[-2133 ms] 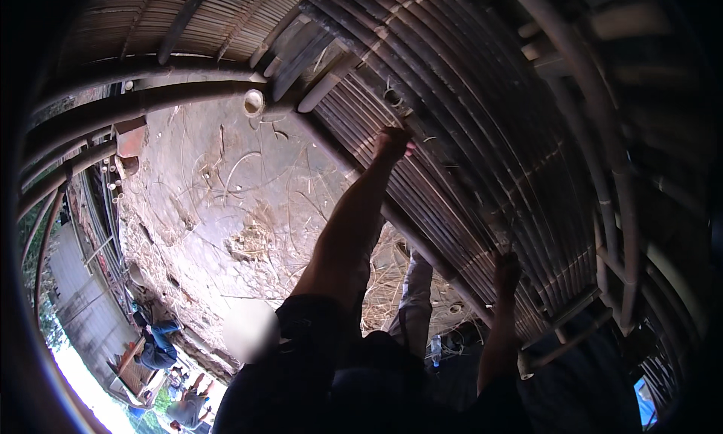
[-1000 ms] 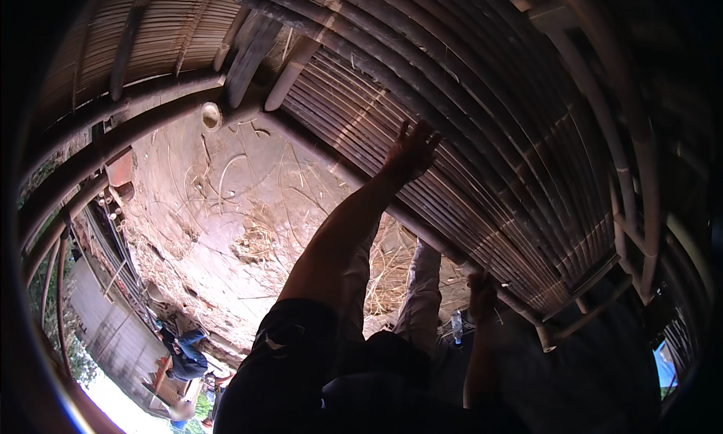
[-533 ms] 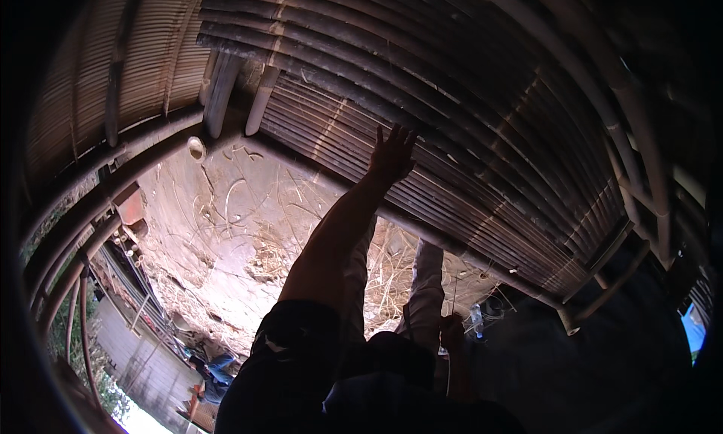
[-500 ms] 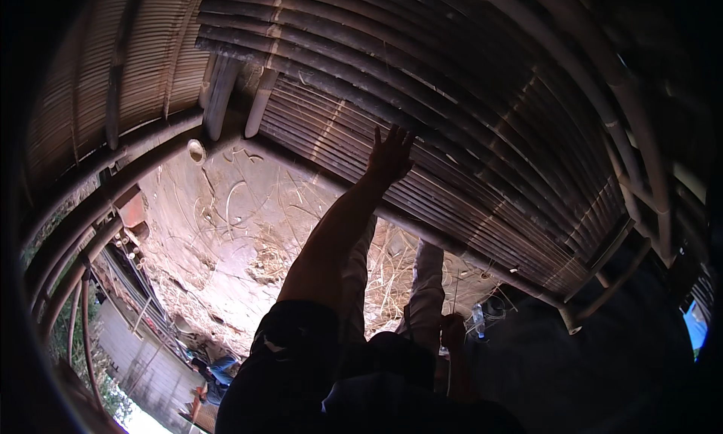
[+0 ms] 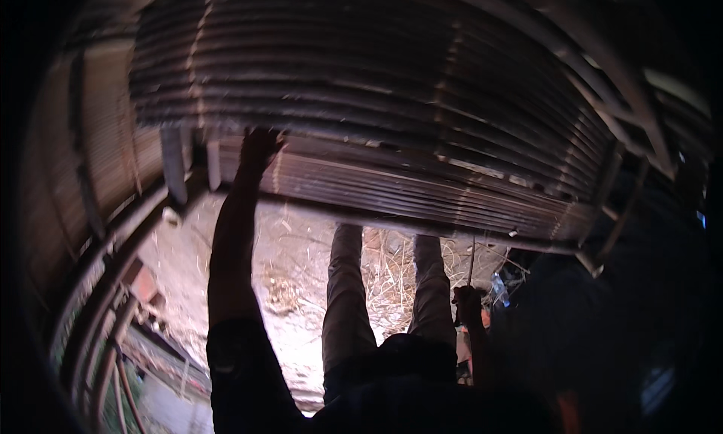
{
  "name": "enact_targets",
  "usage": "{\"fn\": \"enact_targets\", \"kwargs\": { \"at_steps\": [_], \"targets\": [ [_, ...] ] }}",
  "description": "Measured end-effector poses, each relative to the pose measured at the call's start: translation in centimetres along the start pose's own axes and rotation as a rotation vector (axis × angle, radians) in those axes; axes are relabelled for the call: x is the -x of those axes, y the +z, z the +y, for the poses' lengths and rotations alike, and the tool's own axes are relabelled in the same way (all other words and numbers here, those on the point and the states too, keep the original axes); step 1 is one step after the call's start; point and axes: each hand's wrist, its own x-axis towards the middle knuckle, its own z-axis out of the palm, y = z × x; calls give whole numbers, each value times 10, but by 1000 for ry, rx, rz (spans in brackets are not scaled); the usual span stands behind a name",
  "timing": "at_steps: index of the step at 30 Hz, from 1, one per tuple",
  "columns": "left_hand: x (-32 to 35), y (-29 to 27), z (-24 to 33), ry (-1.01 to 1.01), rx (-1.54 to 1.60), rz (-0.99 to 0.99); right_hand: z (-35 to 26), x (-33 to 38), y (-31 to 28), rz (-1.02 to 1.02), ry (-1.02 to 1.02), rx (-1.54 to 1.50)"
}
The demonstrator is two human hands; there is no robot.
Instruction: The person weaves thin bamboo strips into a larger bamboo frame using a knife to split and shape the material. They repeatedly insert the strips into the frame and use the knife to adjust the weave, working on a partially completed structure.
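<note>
A dark mat of bamboo slats, tied crosswise with pale lashings, lies over a second slatted surface. My left hand is at the near edge of the upper mat, towards its left end. Its fingers look closed on that edge, though blur and shadow hide the fingertips. Low on the right, beside my leg, my right hand is closed round a thin upright stick. The stick's upper end reaches towards the front rail of the slatted surface.
Bamboo rails run along the left side, with a reddish block by them. Dry strips litter the ground round my legs. A clear plastic bottle is right of my right hand. Posts stand at the right.
My left hand has moved left along the mat's near edge, from spread fingers to closed. My view has shifted and levelled. My right hand still holds the stick.
</note>
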Motion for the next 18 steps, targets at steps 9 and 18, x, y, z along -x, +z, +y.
{"fn": "enact_targets", "kwargs": {
  "at_steps": [9,18],
  "targets": [
    [75,-43,-19,302,1,57,-81,13,-13,426,363,-834],
    [256,-222,98,399,36,157,-105,59,3,570,552,-1366]
  ]
}}
